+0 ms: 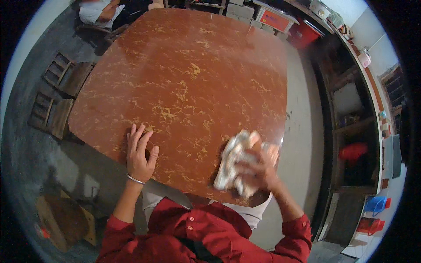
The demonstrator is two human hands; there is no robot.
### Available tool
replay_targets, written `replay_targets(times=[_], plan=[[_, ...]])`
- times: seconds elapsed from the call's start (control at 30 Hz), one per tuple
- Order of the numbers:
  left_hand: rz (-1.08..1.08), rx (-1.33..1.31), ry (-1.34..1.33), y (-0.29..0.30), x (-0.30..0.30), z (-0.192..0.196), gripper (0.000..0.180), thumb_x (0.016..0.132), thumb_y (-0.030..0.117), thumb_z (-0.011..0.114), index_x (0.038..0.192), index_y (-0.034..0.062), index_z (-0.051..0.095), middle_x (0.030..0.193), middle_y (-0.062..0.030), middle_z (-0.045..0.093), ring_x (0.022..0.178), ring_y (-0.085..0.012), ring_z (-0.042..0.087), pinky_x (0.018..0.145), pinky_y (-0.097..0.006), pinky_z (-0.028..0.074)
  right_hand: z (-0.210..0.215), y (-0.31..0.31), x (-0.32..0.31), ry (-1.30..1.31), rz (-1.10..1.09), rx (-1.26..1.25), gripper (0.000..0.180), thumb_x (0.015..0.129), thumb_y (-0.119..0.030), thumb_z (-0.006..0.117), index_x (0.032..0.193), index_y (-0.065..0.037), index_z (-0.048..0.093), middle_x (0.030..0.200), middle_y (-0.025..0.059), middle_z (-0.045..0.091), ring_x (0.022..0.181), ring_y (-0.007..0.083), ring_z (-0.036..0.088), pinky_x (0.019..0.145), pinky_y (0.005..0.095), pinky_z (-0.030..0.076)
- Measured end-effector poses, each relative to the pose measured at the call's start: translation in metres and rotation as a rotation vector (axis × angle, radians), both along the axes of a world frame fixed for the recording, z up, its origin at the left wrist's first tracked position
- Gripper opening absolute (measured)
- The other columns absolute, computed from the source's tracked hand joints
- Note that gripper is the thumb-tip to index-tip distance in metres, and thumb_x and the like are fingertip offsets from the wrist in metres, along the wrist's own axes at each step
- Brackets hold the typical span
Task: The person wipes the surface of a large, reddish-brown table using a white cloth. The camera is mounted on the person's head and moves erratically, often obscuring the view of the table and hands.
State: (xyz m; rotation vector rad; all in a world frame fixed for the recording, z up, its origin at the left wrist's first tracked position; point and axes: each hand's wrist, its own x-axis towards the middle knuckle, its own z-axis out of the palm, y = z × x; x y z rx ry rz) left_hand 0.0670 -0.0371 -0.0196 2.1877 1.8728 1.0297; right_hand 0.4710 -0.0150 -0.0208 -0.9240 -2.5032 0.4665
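While right hand (258, 168) grips cloth (234, 162), red-labelled box (274, 18) sits beyond table (193, 79)

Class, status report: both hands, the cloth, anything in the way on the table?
Left hand flat on table. Right hand gripping crumpled cloth near table's edge. Nothing else on the tabletop.

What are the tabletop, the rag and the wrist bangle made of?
Tabletop: glossy red-brown marble-look surface with yellow veins, likely laminate; it reflects light. Rag under the right hand: soft crumpled cloth, whitish, patterned. Bangle at the left hand: thin, shiny, probably metal.
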Motion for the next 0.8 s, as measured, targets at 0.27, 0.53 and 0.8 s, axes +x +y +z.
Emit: replay_targets(times=[0.27,0.53,0.8], plan=[[0.038,0.028,0.019,0.004,0.002,0.001,0.042,0.094,0.027,0.058,0.128,0.0019,0.056,0.143,-0.0206,0.045,0.138,-0.0435,0.034,0.114,-0.054,0.025,0.007,0.161,0.026,0.044,-0.463,0.293,0.034,0.077,-0.022,0.074,0.111,-0.019,0.071,0.122,0.0131,0.059,0.114,0.0375,0.053,0.096,0.0485,0.045],[0.028,0.047,-0.019,-0.002,0.001,0.003,0.039,0.094,0.025,0.058,0.126,0.0021,0.058,0.143,-0.0207,0.044,0.138,-0.0436,0.033,0.114,-0.055,0.026,0.030,0.027,-0.023,-0.068,-0.163,0.006,0.030,0.078,-0.036,0.076,0.099,-0.015,0.069,0.122,0.0104,0.057,0.112,0.0339,0.054,0.094,0.0475,0.042],[0.039,0.018,-0.003,-0.003,0.001,0.002,0.038,0.093,0.025,0.059,0.123,0.0016,0.059,0.143,-0.0201,0.045,0.138,-0.0433,0.033,0.114,-0.054,0.026,0.017,0.040,0.004,-0.107,-0.281,0.124,0.028,0.076,-0.025,0.075,0.099,-0.012,0.065,0.123,0.0125,0.056,0.107,0.0365,0.053,0.089,0.0495,0.044]])
